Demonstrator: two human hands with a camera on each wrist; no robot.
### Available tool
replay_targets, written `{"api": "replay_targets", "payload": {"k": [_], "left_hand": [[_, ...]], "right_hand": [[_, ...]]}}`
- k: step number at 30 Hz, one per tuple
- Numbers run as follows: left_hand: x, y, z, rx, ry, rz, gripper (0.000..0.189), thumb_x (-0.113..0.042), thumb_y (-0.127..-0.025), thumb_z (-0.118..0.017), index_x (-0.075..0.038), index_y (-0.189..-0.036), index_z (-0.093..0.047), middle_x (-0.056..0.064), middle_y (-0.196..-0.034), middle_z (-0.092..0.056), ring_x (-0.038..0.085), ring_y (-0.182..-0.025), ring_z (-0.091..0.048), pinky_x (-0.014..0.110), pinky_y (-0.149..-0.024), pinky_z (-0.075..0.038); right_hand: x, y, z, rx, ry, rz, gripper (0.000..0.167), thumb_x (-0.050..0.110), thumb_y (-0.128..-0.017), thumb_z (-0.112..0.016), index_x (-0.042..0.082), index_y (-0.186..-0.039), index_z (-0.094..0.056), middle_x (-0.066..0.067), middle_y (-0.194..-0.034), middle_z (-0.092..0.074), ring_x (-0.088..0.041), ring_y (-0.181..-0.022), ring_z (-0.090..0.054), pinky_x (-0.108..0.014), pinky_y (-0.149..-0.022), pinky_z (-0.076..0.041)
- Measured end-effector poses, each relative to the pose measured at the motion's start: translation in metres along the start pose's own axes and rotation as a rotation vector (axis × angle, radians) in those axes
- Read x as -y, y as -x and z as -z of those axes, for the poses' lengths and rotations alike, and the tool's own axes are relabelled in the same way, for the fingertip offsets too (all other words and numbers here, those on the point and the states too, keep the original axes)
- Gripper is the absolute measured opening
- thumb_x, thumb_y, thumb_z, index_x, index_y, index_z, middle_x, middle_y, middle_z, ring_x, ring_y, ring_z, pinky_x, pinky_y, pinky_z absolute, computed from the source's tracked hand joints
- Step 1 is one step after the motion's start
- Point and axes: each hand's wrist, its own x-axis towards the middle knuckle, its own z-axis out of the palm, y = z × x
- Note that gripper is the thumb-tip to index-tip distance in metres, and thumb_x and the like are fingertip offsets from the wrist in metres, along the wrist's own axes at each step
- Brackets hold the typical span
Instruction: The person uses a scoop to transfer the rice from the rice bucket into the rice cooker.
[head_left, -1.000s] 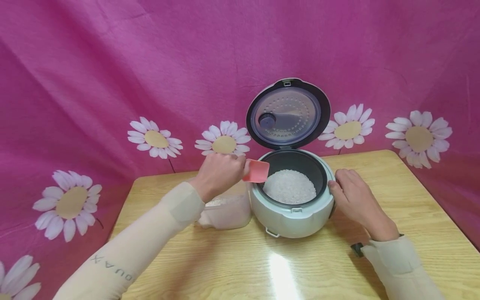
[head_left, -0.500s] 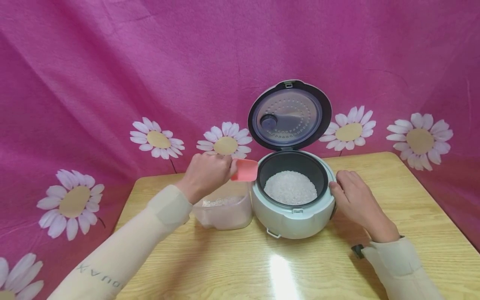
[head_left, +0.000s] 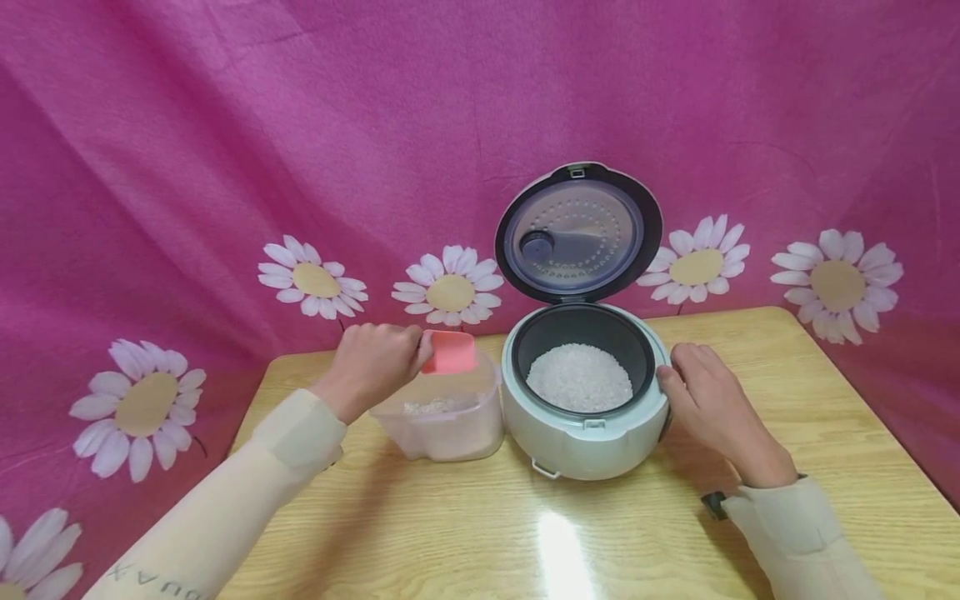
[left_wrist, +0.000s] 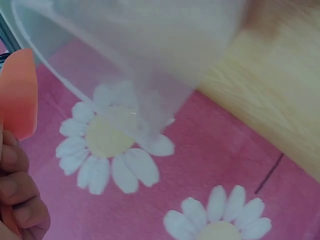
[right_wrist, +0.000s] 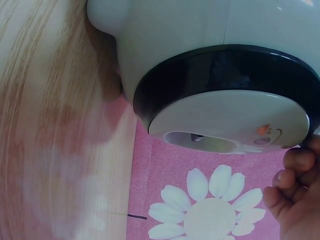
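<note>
My left hand (head_left: 378, 362) grips the handle of a coral-pink scoop (head_left: 452, 352), held above a translucent plastic tub (head_left: 450, 433) with some rice (head_left: 435, 407) in it. In the left wrist view curled fingers wrap the handle of the scoop (left_wrist: 19, 95); its inside is hidden. Right of the tub stands a pale-green rice cooker (head_left: 585, 450), lid raised, with a mound of white rice (head_left: 580, 377) in its dark inner pot. My right hand (head_left: 708, 400) holds the cooker's right side, thumb at the rim. In the right wrist view its fingers (right_wrist: 299, 159) curl beside the cooker's panel.
Everything stands on a light wooden table (head_left: 450, 533). A pink cloth (head_left: 375, 125) with printed daisies hangs behind and at the sides. The cooker's raised lid (head_left: 585, 225) leans back close to the cloth. Tub and cooker stand side by side.
My left hand has moved left with the scoop, from the cooker's rim to above the tub, showing more of the tub. The right hand and the cooker have stayed in place.
</note>
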Motion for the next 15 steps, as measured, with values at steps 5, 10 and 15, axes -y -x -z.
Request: {"api": "replay_targets", "payload": {"k": [5,10,15], "left_hand": [[0.007,0.011,0.000,0.079,-0.007,0.038,0.044,-0.016,-0.096,-0.058,-0.016,-0.057,-0.038,-0.007,-0.055,-0.023,0.011,-0.050,-0.023,0.025,-0.043,-0.019],[0.011,0.018,-0.003,0.159,-0.017,0.046,0.042,-0.015,-0.095,-0.058,-0.016,-0.058,-0.038,-0.007,-0.055,-0.024,0.011,-0.050,-0.023,0.025,-0.042,-0.019],[0.012,0.024,-0.007,0.232,0.006,0.042,0.043,-0.015,-0.095,-0.059,-0.017,-0.056,-0.039,-0.007,-0.055,-0.024,0.010,-0.049,-0.025,0.025,-0.042,-0.022]], "right_hand": [[0.000,0.001,0.000,-0.003,0.001,0.001,0.012,0.020,-0.102,-0.052,0.009,-0.098,-0.055,-0.007,-0.088,-0.051,-0.021,-0.091,-0.044,-0.038,-0.074,-0.041],[0.000,0.001,-0.001,-0.016,0.004,0.022,0.011,0.019,-0.102,-0.052,0.009,-0.096,-0.054,-0.006,-0.086,-0.050,-0.021,-0.090,-0.044,-0.037,-0.073,-0.040],[0.000,0.000,-0.002,-0.020,0.010,0.028,0.012,0.019,-0.102,-0.051,0.009,-0.096,-0.054,-0.006,-0.086,-0.049,-0.020,-0.089,-0.044,-0.037,-0.073,-0.040]]}}
